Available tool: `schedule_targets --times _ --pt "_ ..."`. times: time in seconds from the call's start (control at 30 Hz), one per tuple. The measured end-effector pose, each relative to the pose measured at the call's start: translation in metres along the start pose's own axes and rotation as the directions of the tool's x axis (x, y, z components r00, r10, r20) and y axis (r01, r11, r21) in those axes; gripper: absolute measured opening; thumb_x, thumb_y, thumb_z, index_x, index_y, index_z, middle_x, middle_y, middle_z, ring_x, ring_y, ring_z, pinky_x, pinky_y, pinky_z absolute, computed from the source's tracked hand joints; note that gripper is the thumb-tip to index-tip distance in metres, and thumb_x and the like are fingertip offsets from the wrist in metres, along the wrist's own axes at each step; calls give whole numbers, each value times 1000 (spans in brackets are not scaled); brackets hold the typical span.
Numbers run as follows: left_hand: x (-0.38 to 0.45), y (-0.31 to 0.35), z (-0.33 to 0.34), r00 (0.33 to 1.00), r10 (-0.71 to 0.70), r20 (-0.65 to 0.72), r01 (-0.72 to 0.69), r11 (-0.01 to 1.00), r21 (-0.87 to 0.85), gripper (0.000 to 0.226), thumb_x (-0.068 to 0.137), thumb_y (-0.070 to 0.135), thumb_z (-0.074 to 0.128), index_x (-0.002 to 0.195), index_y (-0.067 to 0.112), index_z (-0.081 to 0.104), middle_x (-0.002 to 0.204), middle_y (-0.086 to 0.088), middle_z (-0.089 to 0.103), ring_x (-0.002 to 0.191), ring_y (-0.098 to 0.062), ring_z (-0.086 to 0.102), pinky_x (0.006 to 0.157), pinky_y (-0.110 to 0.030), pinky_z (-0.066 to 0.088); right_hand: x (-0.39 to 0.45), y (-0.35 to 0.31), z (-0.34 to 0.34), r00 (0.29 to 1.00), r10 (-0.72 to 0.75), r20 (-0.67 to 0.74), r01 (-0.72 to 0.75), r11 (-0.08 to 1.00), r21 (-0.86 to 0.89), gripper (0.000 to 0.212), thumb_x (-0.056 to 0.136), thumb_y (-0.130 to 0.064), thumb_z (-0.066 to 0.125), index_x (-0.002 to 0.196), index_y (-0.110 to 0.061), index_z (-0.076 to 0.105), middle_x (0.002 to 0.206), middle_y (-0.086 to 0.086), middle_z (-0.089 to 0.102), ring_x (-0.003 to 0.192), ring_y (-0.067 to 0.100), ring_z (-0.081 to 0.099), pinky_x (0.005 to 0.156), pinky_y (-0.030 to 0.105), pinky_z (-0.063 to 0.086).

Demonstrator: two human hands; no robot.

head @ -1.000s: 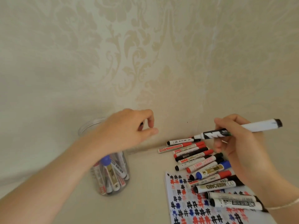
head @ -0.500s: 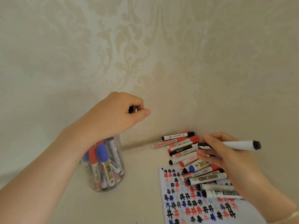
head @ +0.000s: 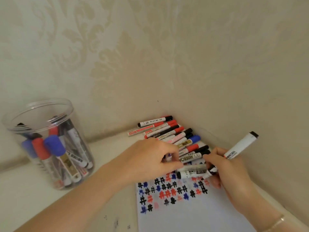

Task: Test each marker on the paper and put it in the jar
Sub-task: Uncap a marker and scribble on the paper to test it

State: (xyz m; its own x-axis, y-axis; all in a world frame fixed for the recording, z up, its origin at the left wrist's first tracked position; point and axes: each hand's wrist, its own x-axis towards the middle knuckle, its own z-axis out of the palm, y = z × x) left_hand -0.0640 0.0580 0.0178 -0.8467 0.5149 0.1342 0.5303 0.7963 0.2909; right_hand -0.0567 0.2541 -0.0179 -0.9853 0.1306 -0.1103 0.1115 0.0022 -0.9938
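Right hand (head: 229,166): fingers curl round a white marker (head: 237,149), black-capped end tilted up and to the right, tip down on the paper (head: 192,213).
Tip: it meets the sheet at the right end of the rows of hash marks (head: 168,190), just below the loose pens; the exact spot is half hidden by the fingers.
Left hand (head: 150,158): knuckles up, fingers bent, lying on the top edge of the paper beside the pile. Something small and dark shows between thumb and fingers, but I cannot tell what it is, nor whether the hand really pinches it.
Paper: white, flat on the worktop (head: 33,198), upper part covered with black, red and blue hash marks, lower part bare.
Loose markers (head: 168,131): a heap of capped pens, red, black and blue caps, lying side by side in the corner against the wall (head: 150,56), the nearest ones resting on the top of the sheet.
Jar (head: 50,144): clear, open-topped, upright on the worktop, well to the left of the paper, with markers standing inside, blue and red caps up.
Wrist: a thin bracelet (head: 275,223) on the right arm.
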Motion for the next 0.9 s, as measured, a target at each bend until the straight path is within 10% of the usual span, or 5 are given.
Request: schedule_targets --times 0.17,0.43,0.6,0.77,0.9 --pt "1 3 35 987 81 142 -76 996 -39 23 91 54 46 106 40 56 65 9 56 51 -3 47 53 -17 39 2 15 -8 997 -69 -28 68 996 -56 34 89 -6 59 59 -4 43 47 11 45 30 8 34 32 16 26" --pt "-6 -57 34 899 -263 -350 168 945 -279 39 92 8 38 123 29 47 112 18 61 109 -3 54 94 -35 47 4 26 -10 991 -116 -68 115 993 -18 39 88 -12 60 55 -3 43 49 11 39 38 13 30 34 16 24" --pt "-15 -67 33 916 -305 -262 258 945 -200 47 95 15 48 134 41 41 130 27 46 111 9 43 86 -8 37 5 26 -10 991 -111 -76 108 993 -45 43 88 -13 60 50 -8 42 49 10 38 40 15 29 33 18 24" --pt "-14 -43 27 901 -37 -433 5 997 -75 31 93 20 45 120 25 58 132 14 51 120 1 47 98 -26 46 5 21 -11 994 -90 -70 88 996 -21 39 88 -14 61 54 -4 47 53 18 42 39 17 29 33 16 23" --pt "-13 -1 41 931 315 -181 -327 944 -36 29 95 35 48 117 22 63 122 12 61 113 2 53 94 -17 46 9 11 -18 994 -99 -39 96 994 -53 33 88 -11 61 61 6 52 50 22 50 31 19 39 33 23 33"
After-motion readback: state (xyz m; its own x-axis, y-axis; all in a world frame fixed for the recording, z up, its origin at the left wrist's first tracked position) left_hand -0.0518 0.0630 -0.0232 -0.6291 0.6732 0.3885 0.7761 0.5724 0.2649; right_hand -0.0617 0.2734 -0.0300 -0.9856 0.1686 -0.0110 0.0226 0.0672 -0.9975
